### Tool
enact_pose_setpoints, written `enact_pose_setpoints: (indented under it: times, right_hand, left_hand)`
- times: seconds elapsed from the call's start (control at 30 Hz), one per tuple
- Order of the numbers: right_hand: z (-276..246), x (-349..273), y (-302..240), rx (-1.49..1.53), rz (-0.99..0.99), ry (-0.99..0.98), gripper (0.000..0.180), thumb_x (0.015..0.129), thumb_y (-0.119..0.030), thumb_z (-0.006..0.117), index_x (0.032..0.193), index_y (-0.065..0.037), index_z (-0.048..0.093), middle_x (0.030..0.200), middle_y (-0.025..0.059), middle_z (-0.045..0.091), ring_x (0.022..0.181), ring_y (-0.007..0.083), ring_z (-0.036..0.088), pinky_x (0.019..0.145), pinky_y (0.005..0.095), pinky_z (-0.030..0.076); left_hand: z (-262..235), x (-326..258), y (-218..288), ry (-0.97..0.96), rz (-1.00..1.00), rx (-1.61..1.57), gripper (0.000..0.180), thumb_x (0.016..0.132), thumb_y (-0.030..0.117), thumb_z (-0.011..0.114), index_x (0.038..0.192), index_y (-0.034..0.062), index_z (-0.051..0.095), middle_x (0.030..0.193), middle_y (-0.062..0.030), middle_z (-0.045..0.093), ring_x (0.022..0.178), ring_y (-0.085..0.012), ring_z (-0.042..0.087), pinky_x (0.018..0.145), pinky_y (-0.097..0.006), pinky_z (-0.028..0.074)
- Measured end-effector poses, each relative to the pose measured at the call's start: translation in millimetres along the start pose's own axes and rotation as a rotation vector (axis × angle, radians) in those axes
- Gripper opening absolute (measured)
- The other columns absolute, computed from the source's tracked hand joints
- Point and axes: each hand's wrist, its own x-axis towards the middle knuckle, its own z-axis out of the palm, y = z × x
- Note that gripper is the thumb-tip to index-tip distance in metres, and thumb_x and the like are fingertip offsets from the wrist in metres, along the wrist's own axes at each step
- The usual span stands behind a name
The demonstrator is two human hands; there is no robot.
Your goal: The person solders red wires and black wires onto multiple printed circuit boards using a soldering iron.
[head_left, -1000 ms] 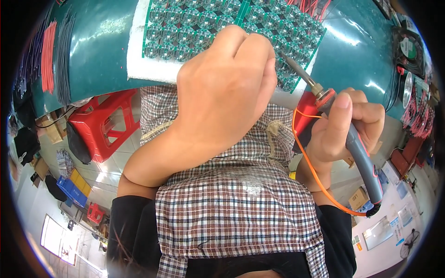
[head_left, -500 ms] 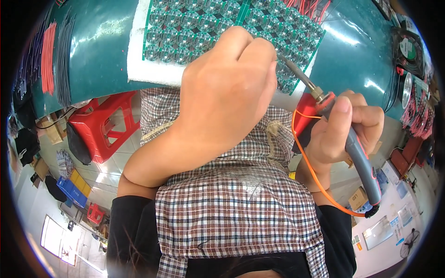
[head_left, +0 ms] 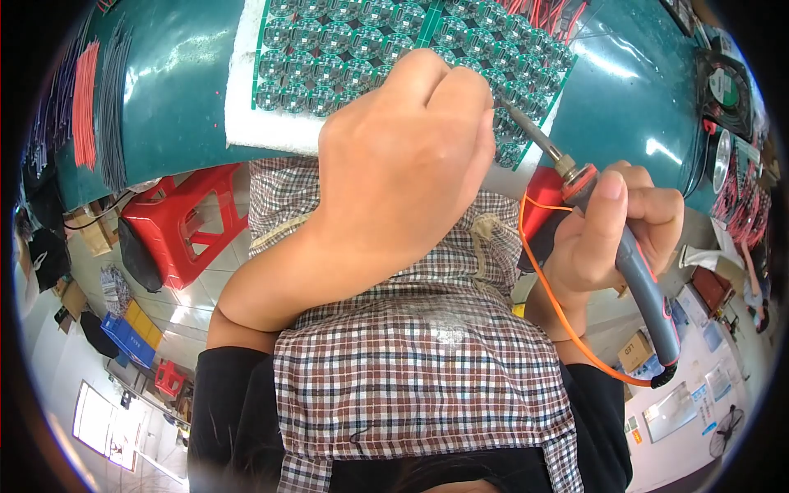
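Observation:
A panel of small round green circuit boards (head_left: 337, 41) lies on a white foam sheet (head_left: 271, 128). My left hand (head_left: 403, 156) is closed above the panel's near part, its back toward me; whatever its fingers pinch is hidden beneath. My right hand (head_left: 612, 226) grips a soldering iron (head_left: 653, 304) with a grey and red handle. The iron's thin tip points up and left, beside the knuckles of my left hand and over the boards. An orange wire (head_left: 552, 300) loops between the handle's rear end and its front collar.
On the green table (head_left: 181, 74), bundles of red wires (head_left: 85, 103) and grey wires (head_left: 115, 111) lie at left. More red wires (head_left: 559, 16) lie beyond the panel. A small fan (head_left: 723, 90) stands at right. A red stool (head_left: 185, 222) is below the table's left edge.
The soldering iron and my right hand have shifted very slightly right and down. My left hand stays nearly still. Another person has come into view at the far right edge.

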Motion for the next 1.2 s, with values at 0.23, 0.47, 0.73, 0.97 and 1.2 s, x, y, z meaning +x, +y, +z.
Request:
enact_pose_setpoints:
  times: [0.23, 0.47, 0.73, 0.97, 1.2]
  right_hand:
    - [3.4, 2.2, -4.3, 0.008, 0.049, 0.015, 0.028, 0.088, 0.003, 0.067, 0.083, -0.006, 0.042, 0.062, 0.0043, 0.054, 0.052, 0.0071, 0.045, 0.051, 0.0225, 0.037]
    - [3.8, 5.5, -7.6, -0.007, 0.081, -0.005, 0.028, 0.088, 0.004, 0.067, 0.083, -0.006, 0.041, 0.062, 0.0044, 0.055, 0.053, 0.007, 0.046, 0.051, 0.0222, 0.038]
    - [2.5, 9.4, -9.3, 0.023, 0.012, 0.098, 0.029, 0.089, 0.002, 0.066, 0.081, -0.007, 0.04, 0.059, -0.0005, 0.046, 0.051, 0.0055, 0.038, 0.051, 0.0227, 0.031]
    - [9.3, 16.0, -9.6, -0.002, 0.067, 0.081, 0.029, 0.088, 0.005, 0.065, 0.081, -0.007, 0.04, 0.059, 0.0008, 0.048, 0.051, 0.0056, 0.039, 0.051, 0.0222, 0.033]
    - [11.8, 16.0, -2.4, 0.013, 0.052, 0.096, 0.029, 0.088, 0.005, 0.067, 0.082, -0.006, 0.041, 0.06, 0.0019, 0.05, 0.052, 0.0059, 0.042, 0.051, 0.0215, 0.035]
  left_hand:
    - [0.0, 0.8, 0.4, -0.008, 0.007, -0.022, 0.01, 0.083, 0.008, 0.076, 0.089, 0.0105, 0.069, 0.08, -0.0008, 0.061, 0.054, -0.0095, 0.054, 0.05, -0.025, 0.044]
    - [4.8, 2.5, -1.2, -0.004, 0.019, -0.041, 0.009, 0.083, 0.007, 0.075, 0.089, 0.0089, 0.069, 0.081, -0.0012, 0.061, 0.054, -0.0101, 0.055, 0.05, -0.025, 0.044]
    - [-5.6, 4.3, -0.7, 0.076, 0.074, 0.021, 0.009, 0.083, 0.005, 0.075, 0.088, 0.009, 0.068, 0.081, -0.0017, 0.061, 0.055, -0.0098, 0.059, 0.05, -0.026, 0.044]
    - [0.4, 12.8, -1.9, 0.081, 0.036, 0.036, 0.009, 0.082, 0.006, 0.076, 0.087, 0.0098, 0.069, 0.078, -0.0007, 0.061, 0.052, -0.0093, 0.053, 0.049, -0.025, 0.04]
    - [3.6, 15.3, 0.5, 0.08, 0.019, 0.012, 0.009, 0.081, 0.007, 0.076, 0.087, 0.0099, 0.07, 0.076, -0.0001, 0.06, 0.051, -0.0088, 0.05, 0.049, -0.026, 0.04]
